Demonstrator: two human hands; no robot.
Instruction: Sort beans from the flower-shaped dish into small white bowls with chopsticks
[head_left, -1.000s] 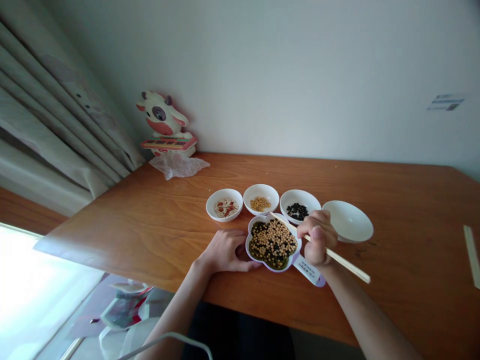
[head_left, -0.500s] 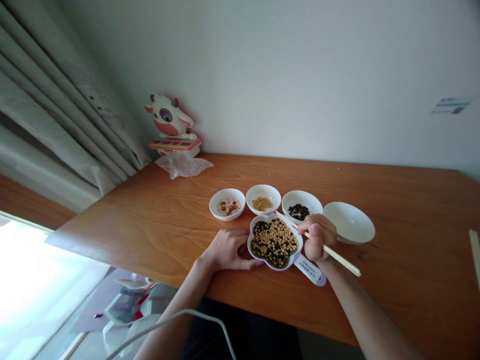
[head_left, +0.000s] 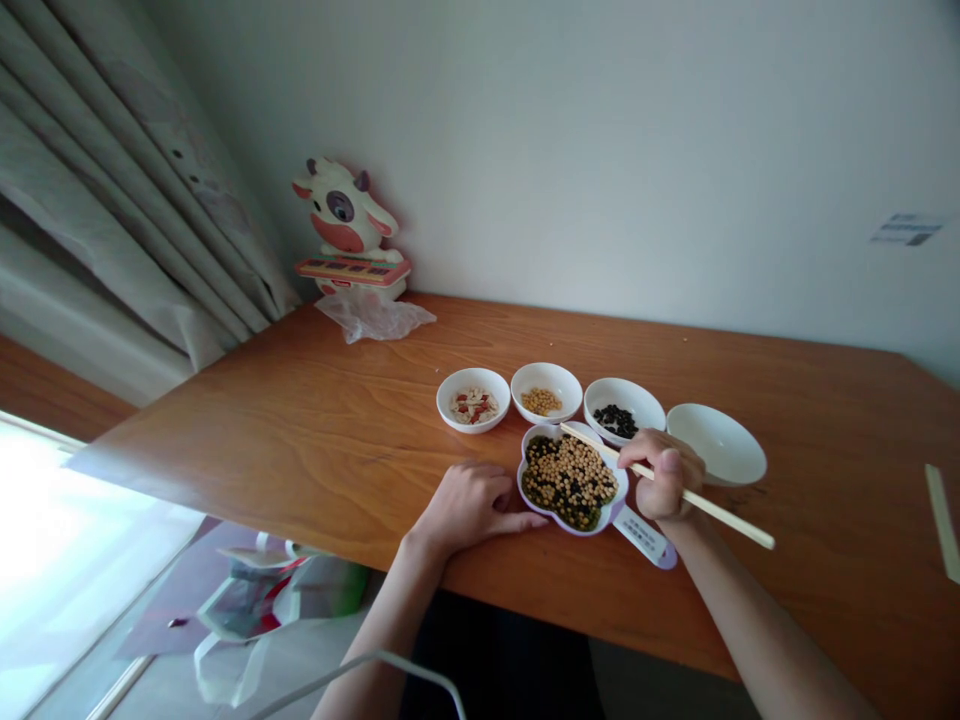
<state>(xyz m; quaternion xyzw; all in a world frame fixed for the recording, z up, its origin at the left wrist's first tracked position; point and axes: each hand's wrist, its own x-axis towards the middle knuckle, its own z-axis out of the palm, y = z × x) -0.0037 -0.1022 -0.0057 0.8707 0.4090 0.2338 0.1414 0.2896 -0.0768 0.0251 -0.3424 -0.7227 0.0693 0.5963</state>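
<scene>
A pale wooden chopstick (head_left: 727, 518) is gripped in my right hand (head_left: 664, 476), its fingers curled round it. Its tip reaches the far rim of a flower-shaped white and lilac scoop (head_left: 624, 490). Tan and black beans (head_left: 571, 474) cover the scoop's bottom. The scoop's labelled handle (head_left: 643, 537) points right, below my right wrist. My left hand (head_left: 469, 505) lies on the table beside the scoop's left side, fingers apart with the thumb stretched toward its lower edge. Whether the thumb touches it is hard to see.
Behind the scoop stand white bowls with sliced bits (head_left: 474, 406), yellow beans (head_left: 541, 402) and black beans (head_left: 616, 420), plus an empty bowl (head_left: 716, 440). Another pale stick (head_left: 943, 522) lies far right. A cow keyboard toy (head_left: 349, 230) and clear plastic bag (head_left: 373, 316) sit back left.
The whole view has shifted, so the table things appear farther right. My right hand still holds the chopstick at the scoop's far rim; my left hand stays beside the scoop.
</scene>
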